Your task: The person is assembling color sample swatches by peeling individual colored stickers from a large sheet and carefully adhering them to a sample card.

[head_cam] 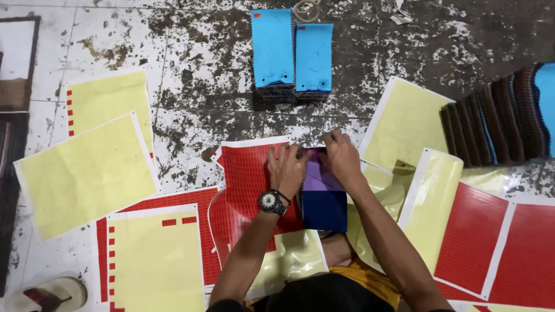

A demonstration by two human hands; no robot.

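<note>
Crouching over a stained floor (191, 92), a person is seen from above. A swatch stack (324, 193), purple on top and dark blue below, lies on the floor just ahead of the knees, between a red sticker sheet (245, 185) and yellow backing sheets (404, 124). The left hand (287, 166), a watch (270, 201) on its wrist, is laid on the red sheet, its fingers spread narrow and its tips touching the stack's upper left edge. The right hand (341, 156) is set on the stack's top edge, fingers curled close; whether something small is pinched there cannot be told. Two blue-topped swatch piles (292, 55) stand side by side farther up the floor, well apart from the hands. More yellow sheets (87, 173) are spread at left, red sheets (503, 248) at right. Fanned dark swatches (497, 124) lie at far right. A sandal (55, 294) is noted at lower left.
</note>
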